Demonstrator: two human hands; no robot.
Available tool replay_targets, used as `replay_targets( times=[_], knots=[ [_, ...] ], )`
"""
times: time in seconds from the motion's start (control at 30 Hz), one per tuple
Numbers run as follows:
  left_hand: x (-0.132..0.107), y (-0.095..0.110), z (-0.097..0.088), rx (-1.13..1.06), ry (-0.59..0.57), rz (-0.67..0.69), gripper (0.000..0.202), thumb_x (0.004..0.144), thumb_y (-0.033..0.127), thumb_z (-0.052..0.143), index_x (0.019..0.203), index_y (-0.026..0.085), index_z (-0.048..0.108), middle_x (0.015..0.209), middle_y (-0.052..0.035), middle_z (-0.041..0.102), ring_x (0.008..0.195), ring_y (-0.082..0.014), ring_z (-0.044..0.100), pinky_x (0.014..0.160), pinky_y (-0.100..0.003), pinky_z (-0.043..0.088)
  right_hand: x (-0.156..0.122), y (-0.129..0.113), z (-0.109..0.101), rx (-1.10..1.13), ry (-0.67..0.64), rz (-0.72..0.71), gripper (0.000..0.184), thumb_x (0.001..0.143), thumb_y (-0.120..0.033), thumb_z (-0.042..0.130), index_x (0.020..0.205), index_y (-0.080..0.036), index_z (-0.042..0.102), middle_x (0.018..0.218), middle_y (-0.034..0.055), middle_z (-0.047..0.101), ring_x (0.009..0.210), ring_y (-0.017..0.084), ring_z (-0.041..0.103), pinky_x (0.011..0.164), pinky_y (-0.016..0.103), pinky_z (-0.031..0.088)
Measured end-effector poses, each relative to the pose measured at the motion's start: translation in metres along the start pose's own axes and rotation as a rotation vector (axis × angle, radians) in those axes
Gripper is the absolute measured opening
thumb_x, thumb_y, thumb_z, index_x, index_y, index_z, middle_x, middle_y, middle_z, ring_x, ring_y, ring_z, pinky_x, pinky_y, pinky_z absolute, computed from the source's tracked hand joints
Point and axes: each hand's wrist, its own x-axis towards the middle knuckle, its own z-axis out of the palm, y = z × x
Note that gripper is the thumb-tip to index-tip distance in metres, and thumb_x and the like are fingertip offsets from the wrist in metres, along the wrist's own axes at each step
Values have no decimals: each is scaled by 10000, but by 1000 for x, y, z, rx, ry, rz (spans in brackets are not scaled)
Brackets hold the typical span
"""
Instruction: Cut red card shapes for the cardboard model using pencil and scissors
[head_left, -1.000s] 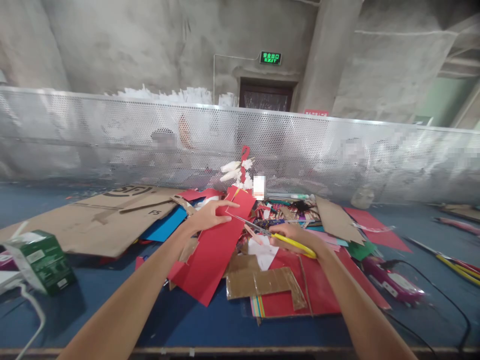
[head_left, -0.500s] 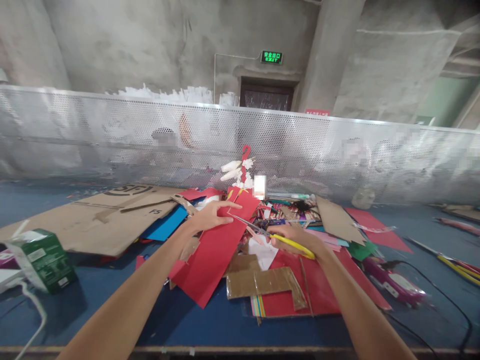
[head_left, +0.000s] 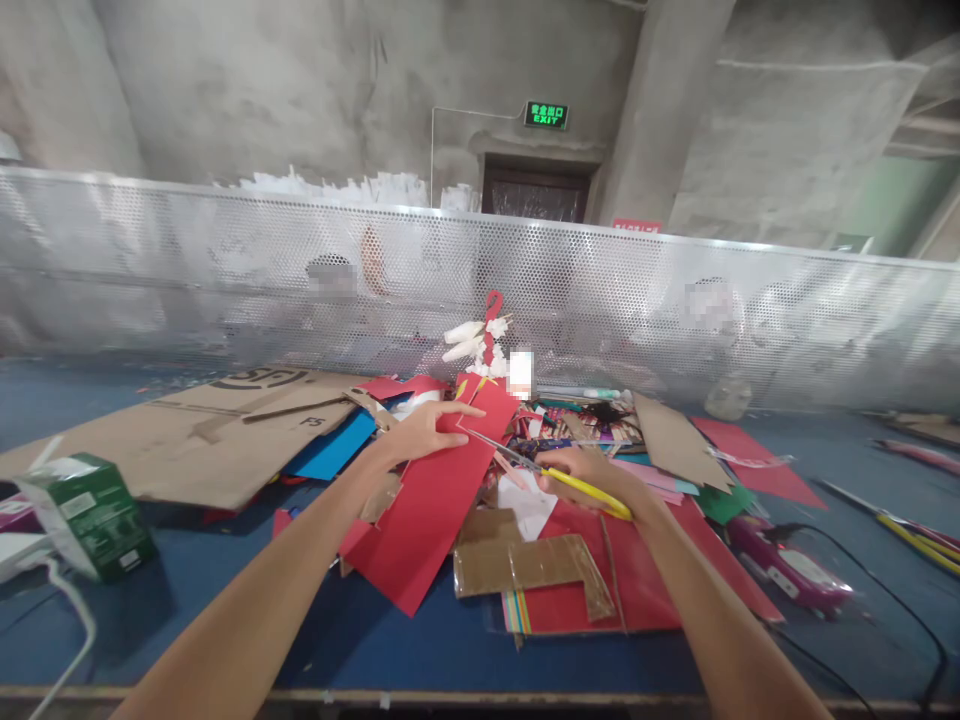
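Observation:
My left hand (head_left: 421, 432) is closed on the edge of a long sheet of red paper (head_left: 429, 515), thumb and fingers pinching it near its upper part. In my right hand (head_left: 583, 468) is a pair of scissors (head_left: 592, 493) with yellow handles. Their blades point left and meet the red paper just beside my left fingertips. Under and in front of the hands lie a white paper scrap (head_left: 529, 508) and a taped, bent cardboard strip (head_left: 536, 566). My fingers partly hide the scissor handles.
Flattened cardboard (head_left: 180, 440) and blue card (head_left: 334, 447) lie left, with a green box (head_left: 109, 515) nearer. White flowers (head_left: 465, 340) stand behind, before a perforated metal panel (head_left: 600, 290). Other scissors (head_left: 892, 520) and a purple-wrapped item (head_left: 787, 570) with a black cable lie right.

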Motion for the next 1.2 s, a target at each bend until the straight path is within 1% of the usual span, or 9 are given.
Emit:
replay_targets(
  times=[0.17, 0.33, 0.47, 0.63, 0.77, 0.9, 0.97, 1.07, 1.2],
  knots=[
    [1, 0, 1, -3, -15, 9, 444, 835, 268, 685, 1279, 284, 680, 1346, -35, 671, 1224, -248, 611, 1087, -435, 433, 0, -2, 1, -117, 37, -136, 437, 941, -597, 462, 904, -192, 621, 699, -8, 556, 596, 132, 495, 539, 234, 373],
    [1, 0, 4, -1, -37, 13, 432, 830, 263, 682, 1261, 297, 685, 1336, -30, 678, 1233, -249, 609, 1099, -453, 426, 0, -8, 6, -142, 71, -107, 365, 976, -511, 440, 899, -204, 620, 648, -13, 541, 614, 152, 503, 636, 279, 424],
    [1, -1, 5, -10, -29, 15, 432, 835, 274, 677, 1265, 307, 682, 1339, -29, 676, 1236, -254, 611, 1101, -466, 427, 3, -4, 8, -119, 77, -94, 363, 945, -537, 492, 843, -204, 592, 675, -10, 558, 582, 137, 488, 572, 259, 409],
    [1, -2, 5, 4, -21, 9, 444, 834, 265, 681, 1276, 307, 682, 1336, -23, 678, 1235, -256, 613, 1107, -460, 423, 4, -1, 9, 49, -8, 11, 352, 942, -563, 490, 854, -223, 516, 584, -53, 476, 423, 110, 433, 416, 231, 321],
    [1, -2, 5, 16, -18, 9, 431, 824, 248, 686, 1252, 301, 692, 1315, -18, 689, 1223, -252, 618, 1096, -444, 434, 3, -5, 9, 22, 17, -74, 401, 928, -589, 505, 792, -212, 487, 608, -49, 447, 498, 105, 401, 469, 232, 289],
    [1, -1, 6, 20, -53, 24, 436, 832, 248, 682, 1265, 301, 683, 1362, -8, 665, 1248, -245, 605, 1116, -420, 413, 4, -12, 10, -24, 45, -127, 394, 950, -555, 469, 803, -192, 519, 689, -29, 473, 603, 115, 407, 552, 243, 295],
    [1, 0, 6, 21, -57, 30, 432, 836, 252, 679, 1264, 308, 682, 1371, -2, 659, 1264, -246, 593, 1125, -417, 403, 5, -13, 10, -27, 49, -138, 384, 957, -538, 464, 802, -190, 518, 698, -26, 472, 615, 116, 410, 560, 245, 301],
    [1, 0, 5, 30, -51, 26, 435, 837, 259, 675, 1267, 324, 679, 1368, 0, 660, 1278, -253, 581, 1125, -431, 403, 6, -11, 11, -20, 54, -126, 385, 943, -545, 503, 780, -197, 496, 668, -35, 457, 573, 107, 410, 517, 237, 301],
    [1, 0, 5, 34, -50, 18, 443, 832, 257, 677, 1270, 327, 680, 1348, 2, 671, 1264, -250, 591, 1128, -424, 402, 7, -7, 13, 79, -2, -22, 403, 934, -603, 495, 835, -213, 512, 601, -51, 477, 433, 95, 424, 408, 219, 314]
  ],
)
